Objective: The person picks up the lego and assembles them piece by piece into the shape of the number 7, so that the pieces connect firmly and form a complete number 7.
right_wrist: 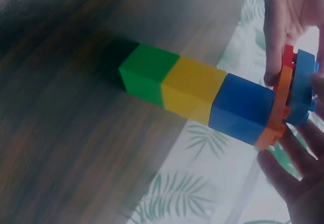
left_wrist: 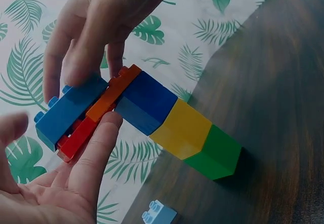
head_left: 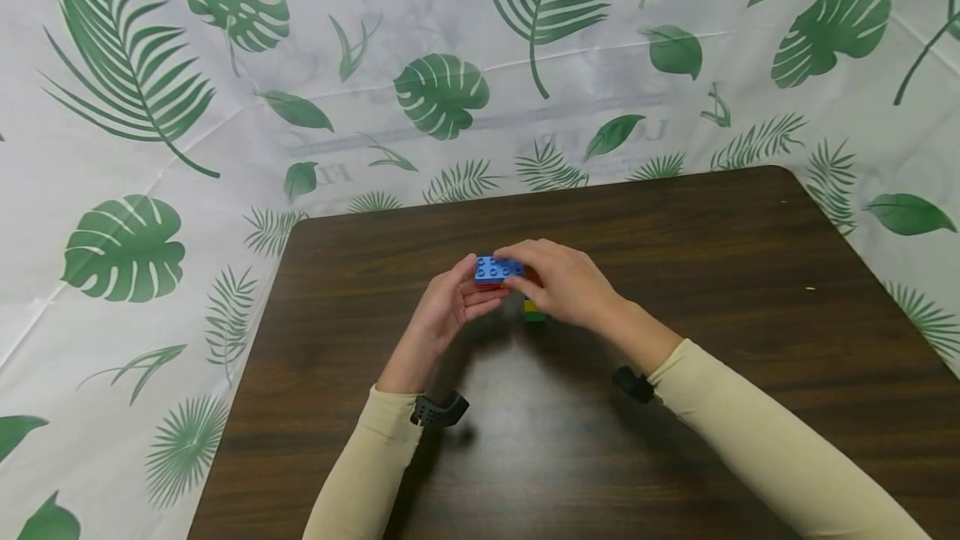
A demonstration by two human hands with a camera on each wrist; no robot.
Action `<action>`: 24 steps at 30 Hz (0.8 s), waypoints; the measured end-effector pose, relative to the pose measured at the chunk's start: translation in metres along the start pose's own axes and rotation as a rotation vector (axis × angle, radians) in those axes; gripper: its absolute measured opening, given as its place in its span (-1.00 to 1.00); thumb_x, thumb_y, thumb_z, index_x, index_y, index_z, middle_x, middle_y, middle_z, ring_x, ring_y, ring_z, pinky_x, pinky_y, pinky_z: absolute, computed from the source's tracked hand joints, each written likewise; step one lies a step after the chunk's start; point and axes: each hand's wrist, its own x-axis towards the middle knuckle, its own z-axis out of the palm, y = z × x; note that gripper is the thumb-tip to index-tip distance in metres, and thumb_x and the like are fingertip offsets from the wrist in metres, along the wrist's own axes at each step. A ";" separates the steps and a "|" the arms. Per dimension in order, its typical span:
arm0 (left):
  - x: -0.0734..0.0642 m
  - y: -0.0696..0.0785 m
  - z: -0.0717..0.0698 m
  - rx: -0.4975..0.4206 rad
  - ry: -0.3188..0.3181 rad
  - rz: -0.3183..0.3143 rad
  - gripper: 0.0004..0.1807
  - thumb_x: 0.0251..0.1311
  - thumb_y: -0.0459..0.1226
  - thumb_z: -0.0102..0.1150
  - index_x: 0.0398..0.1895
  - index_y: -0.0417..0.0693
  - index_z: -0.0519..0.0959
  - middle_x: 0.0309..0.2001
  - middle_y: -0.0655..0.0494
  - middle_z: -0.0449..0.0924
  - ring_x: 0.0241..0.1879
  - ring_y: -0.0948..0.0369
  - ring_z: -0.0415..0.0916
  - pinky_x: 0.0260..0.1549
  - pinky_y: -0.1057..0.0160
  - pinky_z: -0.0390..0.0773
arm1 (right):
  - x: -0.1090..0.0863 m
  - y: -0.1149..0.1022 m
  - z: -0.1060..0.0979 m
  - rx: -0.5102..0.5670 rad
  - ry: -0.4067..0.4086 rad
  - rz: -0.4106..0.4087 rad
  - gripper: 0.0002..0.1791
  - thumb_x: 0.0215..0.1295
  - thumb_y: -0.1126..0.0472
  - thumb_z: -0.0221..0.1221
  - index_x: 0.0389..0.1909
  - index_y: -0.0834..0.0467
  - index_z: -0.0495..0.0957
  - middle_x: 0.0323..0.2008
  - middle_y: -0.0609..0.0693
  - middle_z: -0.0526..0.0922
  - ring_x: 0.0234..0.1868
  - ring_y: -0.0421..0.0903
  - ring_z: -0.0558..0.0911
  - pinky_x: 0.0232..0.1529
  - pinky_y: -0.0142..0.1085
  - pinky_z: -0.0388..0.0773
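A tower of building blocks stands on the table, with a green block [left_wrist: 215,153] at the bottom, then a yellow block [left_wrist: 182,128] and a dark blue block [left_wrist: 147,102]. Across its top lies a thin orange brick [left_wrist: 112,95], with a thin red brick [left_wrist: 78,139] beside it, jutting to the left. Over these, my right hand [head_left: 562,277] pinches a lighter blue studded brick [head_left: 491,271] between thumb and fingers, its studs facing up. My left hand [head_left: 441,311] has its fingers extended beneath the red brick, supporting it from below; its thumb stands apart from the blue brick.
A small light blue brick [left_wrist: 159,214] lies by the table edge in the left wrist view. The dark wooden table [head_left: 712,273] ends at a white leaf-print sheet [head_left: 337,48] behind and at the sides.
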 end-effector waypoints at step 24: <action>0.003 0.000 0.004 0.039 0.064 -0.019 -0.50 0.36 -0.10 0.17 0.15 -0.34 0.47 -0.12 -0.15 0.69 -0.19 0.05 0.71 -0.09 0.12 0.59 | 0.005 0.028 0.018 0.670 -0.129 0.413 -0.49 0.56 -0.04 -0.11 0.18 0.28 0.52 -0.08 0.15 0.61 -0.08 0.08 0.50 0.00 -0.15 0.46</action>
